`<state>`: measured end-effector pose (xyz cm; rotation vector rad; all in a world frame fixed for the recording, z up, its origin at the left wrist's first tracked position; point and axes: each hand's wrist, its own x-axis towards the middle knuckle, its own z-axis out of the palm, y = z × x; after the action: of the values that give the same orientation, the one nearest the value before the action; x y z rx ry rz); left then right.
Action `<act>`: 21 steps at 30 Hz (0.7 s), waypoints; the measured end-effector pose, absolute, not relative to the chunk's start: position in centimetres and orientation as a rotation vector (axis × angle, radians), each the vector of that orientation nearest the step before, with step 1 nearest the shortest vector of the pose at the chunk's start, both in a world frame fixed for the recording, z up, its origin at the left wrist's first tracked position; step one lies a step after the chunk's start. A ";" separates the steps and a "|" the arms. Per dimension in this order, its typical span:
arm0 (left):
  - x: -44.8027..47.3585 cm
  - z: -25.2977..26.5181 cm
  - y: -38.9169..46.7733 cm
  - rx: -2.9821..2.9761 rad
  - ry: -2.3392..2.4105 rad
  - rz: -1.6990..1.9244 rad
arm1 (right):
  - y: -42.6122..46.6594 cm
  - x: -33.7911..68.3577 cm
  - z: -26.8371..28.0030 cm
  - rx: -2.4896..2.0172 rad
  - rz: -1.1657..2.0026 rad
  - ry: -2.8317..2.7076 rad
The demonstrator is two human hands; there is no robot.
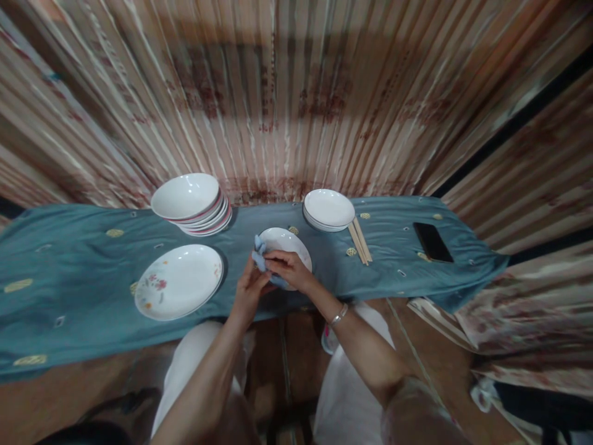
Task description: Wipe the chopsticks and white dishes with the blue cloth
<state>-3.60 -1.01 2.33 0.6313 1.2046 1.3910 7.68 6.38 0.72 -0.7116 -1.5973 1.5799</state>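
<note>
Just past the near edge of the table, a white plate (297, 245) is partly covered by my hands. A light blue cloth (259, 260) is bunched over the plate's left side, and some of it shows beneath my fingers. My left hand (251, 285) is closed on the cloth at the plate's left rim; whether it also grips the rim is hidden. From the right, my right hand (291, 269) reaches over the plate, its fingers pinching the same cloth.
Stacked white bowls (185, 194) stand at the back left, behind an oval floral plate (178, 281). Small stacked plates (328, 207) sit back right beside wooden chopsticks (360, 241). A black phone (433, 241) lies farther right on the teal tablecloth (92, 266). Curtains (287, 93) hang behind.
</note>
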 end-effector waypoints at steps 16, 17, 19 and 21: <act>-3.7 2.9 -1.0 0.561 1.202 1.431 | 6.3 11.9 0.8 -0.756 1.796 -1.881; -3.6 3.0 -1.0 0.563 1.205 1.434 | 6.4 12.1 0.8 -0.763 1.803 -1.898; -3.6 3.0 -1.0 0.575 1.210 1.433 | 6.5 12.6 0.9 -0.779 1.795 -1.957; -3.6 3.0 -1.0 0.594 1.213 1.427 | 6.6 13.1 1.0 -0.804 1.732 -2.039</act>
<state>-3.62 -0.98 3.02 0.5936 1.2131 1.4274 13.14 6.61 0.98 -0.8040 -2.0388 1.7323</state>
